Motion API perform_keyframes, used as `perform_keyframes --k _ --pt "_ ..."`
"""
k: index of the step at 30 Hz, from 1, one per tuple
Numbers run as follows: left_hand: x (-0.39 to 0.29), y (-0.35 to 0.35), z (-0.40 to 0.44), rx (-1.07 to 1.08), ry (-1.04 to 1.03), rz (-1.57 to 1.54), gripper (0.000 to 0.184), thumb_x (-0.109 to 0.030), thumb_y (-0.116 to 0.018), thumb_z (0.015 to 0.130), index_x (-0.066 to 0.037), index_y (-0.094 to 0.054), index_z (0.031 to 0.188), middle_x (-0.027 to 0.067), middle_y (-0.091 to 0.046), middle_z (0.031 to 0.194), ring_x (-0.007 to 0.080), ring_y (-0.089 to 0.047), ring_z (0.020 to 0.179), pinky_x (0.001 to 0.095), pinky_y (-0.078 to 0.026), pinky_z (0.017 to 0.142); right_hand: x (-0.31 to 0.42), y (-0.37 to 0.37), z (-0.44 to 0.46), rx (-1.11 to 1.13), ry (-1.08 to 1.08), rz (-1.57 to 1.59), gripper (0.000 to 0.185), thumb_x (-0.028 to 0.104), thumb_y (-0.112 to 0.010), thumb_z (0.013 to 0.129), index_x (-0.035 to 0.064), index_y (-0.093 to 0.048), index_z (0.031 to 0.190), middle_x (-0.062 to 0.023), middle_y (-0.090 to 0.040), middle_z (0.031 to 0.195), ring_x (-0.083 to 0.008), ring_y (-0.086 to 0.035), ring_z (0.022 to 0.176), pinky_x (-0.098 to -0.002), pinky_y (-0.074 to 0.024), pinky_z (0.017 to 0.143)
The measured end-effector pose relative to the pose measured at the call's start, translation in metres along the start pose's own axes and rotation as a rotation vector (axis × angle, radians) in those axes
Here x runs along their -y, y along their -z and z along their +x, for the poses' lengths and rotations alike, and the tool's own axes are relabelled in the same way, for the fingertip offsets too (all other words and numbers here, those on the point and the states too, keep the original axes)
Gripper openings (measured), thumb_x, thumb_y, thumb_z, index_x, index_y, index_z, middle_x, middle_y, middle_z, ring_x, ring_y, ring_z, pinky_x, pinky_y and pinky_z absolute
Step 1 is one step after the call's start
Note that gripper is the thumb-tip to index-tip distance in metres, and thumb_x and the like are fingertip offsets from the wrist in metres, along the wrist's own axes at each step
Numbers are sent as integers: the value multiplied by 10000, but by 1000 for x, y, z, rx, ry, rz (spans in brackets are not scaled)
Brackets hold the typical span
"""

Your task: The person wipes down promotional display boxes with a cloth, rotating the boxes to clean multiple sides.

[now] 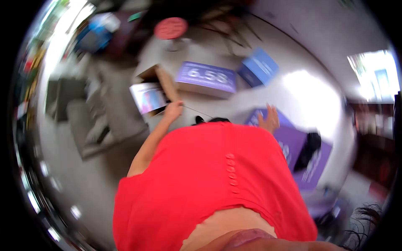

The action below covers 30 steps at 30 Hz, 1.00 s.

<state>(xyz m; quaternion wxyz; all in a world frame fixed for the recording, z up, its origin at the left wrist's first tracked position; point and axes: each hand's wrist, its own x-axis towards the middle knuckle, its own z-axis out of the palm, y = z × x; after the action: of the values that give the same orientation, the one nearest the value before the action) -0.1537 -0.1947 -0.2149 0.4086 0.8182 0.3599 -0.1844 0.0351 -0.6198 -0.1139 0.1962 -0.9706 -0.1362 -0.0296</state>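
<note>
My left hand (173,110) is closed, with its fingers curled, at the near right edge of an opened brown cardboard box (166,83). A thin dark line runs from its fingers to the right, and I cannot tell whether it is a cord. A white sheet or pack with a colourful print (149,99) lies across the box opening. My right hand (270,119) is open with fingers apart, over or beside a large purple box (289,140); contact cannot be made out. Blur hides fine detail.
A purple box marked 6.58 (206,77) and a blue box (258,67) stand ahead on the floor. Behind them is a stool with a red round seat (171,28). A grey sofa (119,104) is at the left. A black object (309,150) lies on the purple box.
</note>
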Motion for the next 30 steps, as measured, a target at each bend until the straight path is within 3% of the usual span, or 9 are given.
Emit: perform_keyframes --k 2,4,7,10,13,17,20,25,30 --pt "8 -20 23 66 -140 70 532 -257 -595 872 -85 -552 1373 154 -734 1000 274 -712 854 397 -546 800 5 46 -5 -51 -88 -47 614 317 -712 842 208 -521 1415 -135 -417 1517 -312 -375 1411 -561 -222 1141" --pt "15 -41 40 153 -180 -209 526 -242 -590 901 -51 -531 1387 116 -734 1036 253 -700 866 385 -538 798 -21 81 -21 -222 -102 -158 637 349 -711 841 214 -506 1429 -135 -373 1534 -321 -343 1425 -580 -206 1134" --pt "-21 -59 50 152 -341 -35 492 -224 -590 918 -23 -552 1365 108 -722 1110 216 -681 936 357 -525 842 -87 130 -50 -394 -279 -363 731 441 -726 818 238 -454 1466 -145 -340 1539 -329 -275 1451 -593 -204 1119" --pt "-108 -66 39 321 -219 41 456 -234 -600 925 -4 -592 1319 134 -702 1168 208 -660 1029 327 -501 910 -146 159 -85 -420 -525 -447 794 518 -699 838 216 -390 1504 -171 -292 1562 -369 -275 1446 -606 -211 1115" --pt "-176 -102 37 357 -325 105 422 -248 -608 938 -5 -624 1283 148 -682 1216 205 -644 1091 311 -483 953 -200 156 -112 -363 -817 -284 925 632 -673 826 201 -285 1547 -259 -257 1558 -414 -260 1446 -614 -215 1117" --pt "-278 -150 5 495 -401 150 464 -236 -616 946 -7 -572 1347 104 -676 1211 163 -643 1015 296 -494 858 -215 145 -92 -366 -757 -121 958 680 -654 810 209 -272 1552 -229 -251 1573 -391 -246 1460 -626 -209 1110" --pt "-351 -188 -33 605 -595 200 427 -253 -587 972 6 -593 1311 154 -672 1242 233 -636 1142 327 -470 992 -219 122 -69 -386 -779 -218 951 692 -666 783 255 -290 1540 -194 -264 1574 -354 -273 1451 -641 -217 1090" --pt "-433 -271 -39 695 -979 203 493 -253 -573 979 11 -507 1390 211 -586 1359 316 -553 1273 368 -415 1073 -230 124 -56 -517 -778 -257 595 346 -845 703 223 -546 1202 -20 -542 1249 -261 -536 1156 -476 -410 931" --pt "-519 -344 -49 631 -1283 275 606 -269 -566 982 72 -385 1449 291 -461 1445 399 -436 1362 413 -337 1140 -244 155 -75 -648 -721 -9 487 227 -826 714 154 -574 1124 -79 -586 1103 -328 -579 1069 -444 -482 905"
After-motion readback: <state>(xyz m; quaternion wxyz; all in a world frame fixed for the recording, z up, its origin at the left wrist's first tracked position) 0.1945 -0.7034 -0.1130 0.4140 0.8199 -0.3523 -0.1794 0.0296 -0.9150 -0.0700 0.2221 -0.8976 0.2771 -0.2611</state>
